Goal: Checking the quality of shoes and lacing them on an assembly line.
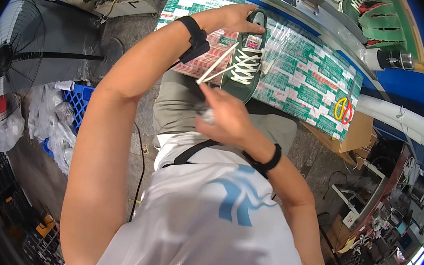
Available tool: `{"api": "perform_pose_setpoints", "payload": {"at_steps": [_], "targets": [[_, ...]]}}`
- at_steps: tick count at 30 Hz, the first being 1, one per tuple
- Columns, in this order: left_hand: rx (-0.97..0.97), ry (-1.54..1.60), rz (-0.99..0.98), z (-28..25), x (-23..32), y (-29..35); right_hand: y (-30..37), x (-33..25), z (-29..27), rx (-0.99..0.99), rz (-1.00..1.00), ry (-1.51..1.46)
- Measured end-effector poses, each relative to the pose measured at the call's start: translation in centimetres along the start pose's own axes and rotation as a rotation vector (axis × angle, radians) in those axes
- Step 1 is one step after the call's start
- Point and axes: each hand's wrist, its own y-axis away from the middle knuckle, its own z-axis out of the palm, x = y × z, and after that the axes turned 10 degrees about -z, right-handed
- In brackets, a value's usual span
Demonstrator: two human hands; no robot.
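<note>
A dark green sneaker (239,89) with white laces lies on the bench, toe toward me. My left hand (238,17) grips its heel collar, thumb on the tongue and fingers behind the heel. A white shoelace (215,69) stretches out from the eyelets in a long narrow loop toward me. At the loop's end is my right hand (229,118), curled and blurred by motion, the index finger at the lace. Something small and greyish shows by its curled fingers, too smeared to name.
Green-and-white printed tape covers the bench top (294,74). Scissors (343,110) with yellow and red handles lie at its right end. More shoes (349,4) stand at the far right. A fan (3,59) and a blue crate (76,104) are on the left.
</note>
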Motion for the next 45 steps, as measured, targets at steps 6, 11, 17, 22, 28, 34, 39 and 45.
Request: {"api": "perform_pose_setpoints", "payload": {"at_steps": [6,11,17,22,28,34,39,45], "targets": [[0.075,0.046,-0.095,3.6,0.6,-1.1,1.4,5.5,-4.6,0.411,0.092,0.239],[0.202,0.076,-0.134,4.4,-0.1,-1.3,1.7,6.2,-6.0,0.279,0.065,0.402],[0.217,0.036,-0.124,4.0,0.0,-0.8,9.2,1.7,-6.9,0.119,0.14,0.233],[0.328,-0.112,-0.154,5.2,0.7,-0.9,10.4,1.0,-6.4,0.2,0.159,0.09],[0.284,-0.052,-0.142,4.9,0.5,-0.7,3.7,4.1,-5.4,0.412,-0.014,0.162],[0.295,-0.051,-0.185,5.0,0.8,-0.5,2.0,6.5,-4.0,0.336,-0.013,0.286],[0.245,-0.029,-0.155,4.9,0.5,-0.6,2.0,6.6,-3.3,0.383,0.004,0.218],[0.289,-0.069,-0.165,5.0,0.3,-0.7,1.5,7.0,-3.8,0.38,0.017,0.265]]}}
